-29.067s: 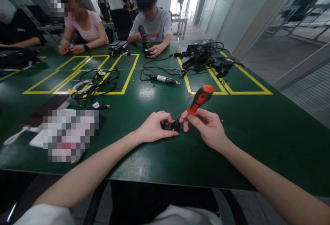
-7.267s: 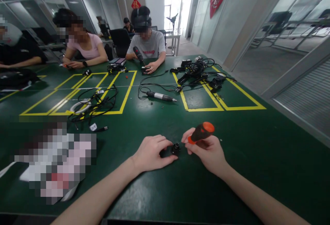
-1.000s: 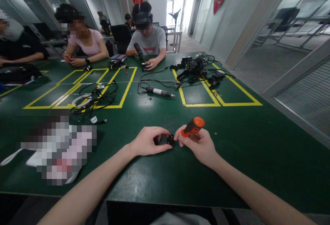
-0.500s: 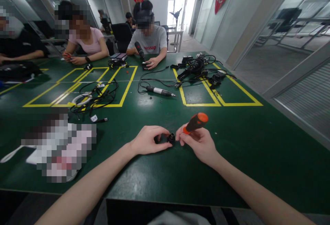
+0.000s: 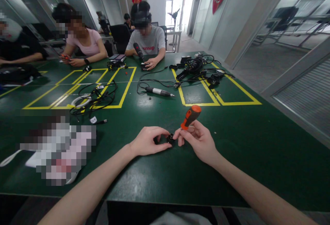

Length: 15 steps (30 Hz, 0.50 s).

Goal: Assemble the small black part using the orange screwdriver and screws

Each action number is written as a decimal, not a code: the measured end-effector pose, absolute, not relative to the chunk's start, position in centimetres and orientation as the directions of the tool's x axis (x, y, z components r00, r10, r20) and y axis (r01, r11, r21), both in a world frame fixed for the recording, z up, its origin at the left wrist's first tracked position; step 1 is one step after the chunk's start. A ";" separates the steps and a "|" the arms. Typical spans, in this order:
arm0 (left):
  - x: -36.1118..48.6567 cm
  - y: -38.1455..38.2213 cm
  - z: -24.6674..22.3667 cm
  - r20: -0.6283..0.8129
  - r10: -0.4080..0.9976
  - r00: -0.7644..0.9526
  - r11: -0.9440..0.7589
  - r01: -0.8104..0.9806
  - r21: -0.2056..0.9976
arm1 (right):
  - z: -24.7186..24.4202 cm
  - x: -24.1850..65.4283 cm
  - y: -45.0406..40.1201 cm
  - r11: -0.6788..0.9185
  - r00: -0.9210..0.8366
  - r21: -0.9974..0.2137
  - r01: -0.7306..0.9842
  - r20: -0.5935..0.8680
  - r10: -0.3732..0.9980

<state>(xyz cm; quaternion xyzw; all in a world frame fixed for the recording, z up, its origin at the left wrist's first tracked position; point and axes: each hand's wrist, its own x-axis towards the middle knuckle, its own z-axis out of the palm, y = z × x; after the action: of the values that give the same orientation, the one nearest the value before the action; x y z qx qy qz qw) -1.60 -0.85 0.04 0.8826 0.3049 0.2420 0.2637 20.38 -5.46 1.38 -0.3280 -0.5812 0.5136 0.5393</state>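
My left hand (image 5: 151, 141) rests on the green table, thumb and fingers closed around a small round black part (image 5: 170, 138) with a ring-like top. Just to its right, my right hand (image 5: 198, 139) grips a screwdriver (image 5: 190, 116) with an orange and dark grey handle, which stands up tilted to the right. The screwdriver's shaft is hidden by my fingers. The fingertips of my right hand come close to the black part; whether they touch it I cannot tell.
A corded electric screwdriver (image 5: 160, 91) lies ahead, with tiny dark bits near it. Tangled black cables (image 5: 99, 96) lie left, and a cable pile (image 5: 196, 67) lies back right. A blurred-out pouch (image 5: 74, 149) is near my left arm. Co-workers (image 5: 146, 43) sit across the table.
The screwdriver handle has swung more upright and shifted slightly left. My right fingers have moved a little nearer the black part. My left hand keeps its hold.
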 end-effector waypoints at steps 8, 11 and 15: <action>-1.6 -0.9 -0.1 0.260 0.665 0.700 -0.663 0.394 0.636 | 1.6 20.4 -5.6 0.341 -0.235 -0.938 -0.061 0.346 0.908; -1.6 -0.9 0.0 0.260 0.664 0.701 -0.662 0.390 0.640 | 1.3 20.3 -5.6 0.315 -0.264 -0.944 -0.096 0.329 0.906; -1.6 -0.9 -0.1 0.269 0.660 0.702 -0.664 0.376 0.647 | 1.0 20.2 -5.8 0.320 -0.258 -0.935 -0.155 0.351 0.900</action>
<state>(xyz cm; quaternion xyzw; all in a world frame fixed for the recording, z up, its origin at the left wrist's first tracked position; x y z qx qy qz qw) -1.62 -0.87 -0.05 0.8774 0.2951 0.2488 0.2848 20.19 -5.76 0.98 -0.3022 -0.6168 0.4986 0.5288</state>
